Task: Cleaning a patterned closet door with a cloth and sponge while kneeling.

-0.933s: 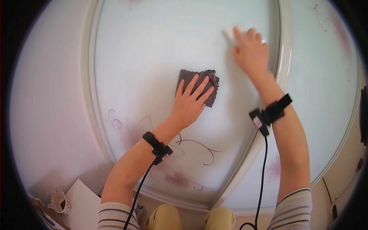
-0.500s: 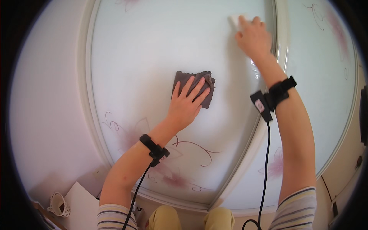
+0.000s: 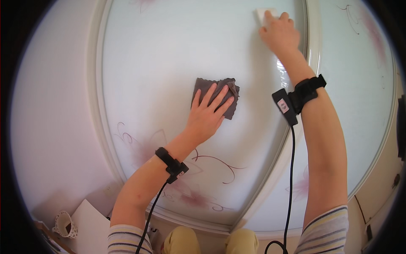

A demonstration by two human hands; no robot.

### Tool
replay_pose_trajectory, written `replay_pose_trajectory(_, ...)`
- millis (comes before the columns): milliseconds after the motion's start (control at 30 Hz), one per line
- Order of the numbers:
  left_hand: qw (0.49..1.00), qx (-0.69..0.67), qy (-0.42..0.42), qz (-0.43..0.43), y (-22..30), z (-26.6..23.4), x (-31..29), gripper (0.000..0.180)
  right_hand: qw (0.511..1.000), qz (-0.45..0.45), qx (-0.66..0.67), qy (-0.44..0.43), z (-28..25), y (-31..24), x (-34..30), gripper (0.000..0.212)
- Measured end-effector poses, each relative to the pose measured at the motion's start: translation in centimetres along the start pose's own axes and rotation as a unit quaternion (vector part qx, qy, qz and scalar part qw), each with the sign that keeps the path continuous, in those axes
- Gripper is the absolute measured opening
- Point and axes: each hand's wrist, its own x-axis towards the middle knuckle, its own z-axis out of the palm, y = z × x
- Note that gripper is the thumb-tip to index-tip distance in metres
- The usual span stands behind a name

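Left hand (image 3: 206, 118): fingers spread flat, pressing the folded grey cloth (image 3: 218, 95) at the middle of the frosted glass door panel (image 3: 152, 67); barely shifted since earlier.
Right hand (image 3: 279, 31): moved up toward the panel's top right edge, fingers curled on a small white piece (image 3: 263, 12).

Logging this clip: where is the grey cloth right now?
In the head view, the grey cloth lies flat against the frosted glass panel near centre, pressed under the left hand.
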Motion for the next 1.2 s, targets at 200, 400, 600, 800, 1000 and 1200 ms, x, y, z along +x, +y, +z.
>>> replay_pose_trajectory(200, 1.0, -0.004, -0.003, -0.006, -0.2, -0.3, -0.2, 0.061, 0.968, -0.227, 0.072, -0.075, -0.4, -5.5, -9.1, 0.058)
replay_pose_trajectory(400, 1.0, -0.005, 0.004, -0.002, 0.1, 0.1, 0.1, 0.062, 0.998, -0.039, 0.0, 0.045, -0.2, -0.7, -1.8, 0.054)
replay_pose_trajectory(600, 1.0, -0.002, -0.002, -0.005, -0.5, 0.2, -0.2, 0.062, 0.975, -0.192, 0.096, -0.059, -1.8, -3.7, -11.6, 0.051)
replay_pose_trajectory(800, 0.994, 0.054, 0.073, -0.056, -2.1, -0.6, 0.7, 0.059, 0.742, 0.082, 0.575, -0.333, -7.7, 1.3, -17.7, 0.057)
replay_pose_trajectory(1000, 0.945, 0.1, 0.21, -0.229, -7.7, -1.8, 9.4, 0.056, 0.463, 0.205, 0.788, -0.352, -12.1, 3.4, -17.8, 0.061)
replay_pose_trajectory(1200, 0.978, 0.128, 0.164, 0.006, 2.7, 2.5, 16.0, 0.054, 0.397, 0.217, 0.84, -0.301, -10.5, 4.0, -19.4, 0.061)
